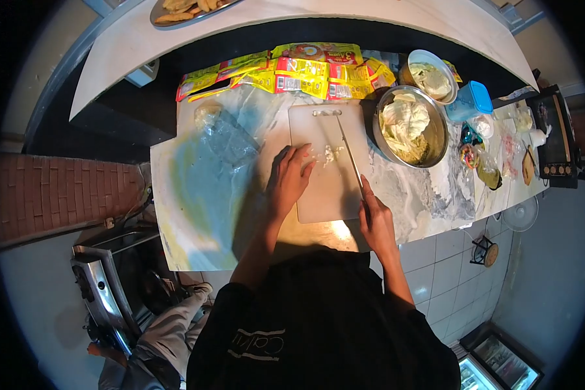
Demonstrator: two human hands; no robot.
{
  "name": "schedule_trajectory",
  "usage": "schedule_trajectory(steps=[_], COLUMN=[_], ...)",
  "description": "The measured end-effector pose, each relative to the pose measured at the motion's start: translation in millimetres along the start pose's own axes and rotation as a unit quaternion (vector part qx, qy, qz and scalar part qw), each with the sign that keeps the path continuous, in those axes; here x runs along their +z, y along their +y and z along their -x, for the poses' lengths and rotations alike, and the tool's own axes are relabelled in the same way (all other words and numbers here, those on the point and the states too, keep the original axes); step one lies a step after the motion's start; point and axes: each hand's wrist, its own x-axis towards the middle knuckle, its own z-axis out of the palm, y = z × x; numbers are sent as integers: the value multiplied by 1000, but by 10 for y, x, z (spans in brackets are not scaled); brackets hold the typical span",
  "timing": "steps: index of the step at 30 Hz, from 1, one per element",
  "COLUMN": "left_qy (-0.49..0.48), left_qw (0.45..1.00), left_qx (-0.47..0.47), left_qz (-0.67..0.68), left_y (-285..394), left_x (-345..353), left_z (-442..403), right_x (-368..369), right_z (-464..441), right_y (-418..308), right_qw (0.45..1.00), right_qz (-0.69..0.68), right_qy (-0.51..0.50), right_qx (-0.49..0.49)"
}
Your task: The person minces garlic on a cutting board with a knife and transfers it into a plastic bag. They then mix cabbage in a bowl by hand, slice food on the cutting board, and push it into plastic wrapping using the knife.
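My right hand (376, 218) is wrapped round the handle of a long knife (350, 155). The blade slants up and left across a white cutting board (340, 185), its tip near the board's handle slot. Just left of the blade lies a small heap of pale chopped bits (330, 155); their kind is too small to tell. My left hand (290, 179) lies over the board's left edge, its fingers apart and pointing towards the bits, with nothing visible in it.
Right of the board stand a steel bowl (443, 133) with cabbage leaves, a second bowl (450, 64) and a blue-lidded container (468, 101). Yellow-red packets (299, 77) line the back, beside a clear plastic bag (231, 138). At lower left a person (169, 331) is near metal equipment.
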Motion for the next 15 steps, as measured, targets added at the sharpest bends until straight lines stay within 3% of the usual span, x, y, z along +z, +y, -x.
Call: schedule_trajectory(steps=[4, 6, 13, 15], left_qy=[0, -20, 70, 75], left_qw=[999, 993, 993, 997], left_qx=[34, -17, -58, -2], left_qz=[39, 111, 69, -3], left_y=[92, 159, 71, 26], left_x=[119, 107, -40, -113], left_z=[-54, -28, 178, 245], right_x=[169, 229, 242, 278], right_z=[-45, -38, -57, -97], right_y=[244, 297, 412, 477], right_qw=[999, 998, 998, 999], right_qz=[45, 63, 12, 6], right_qy=[10, -5, 23, 30], right_qx=[12, 26, 49, 42])
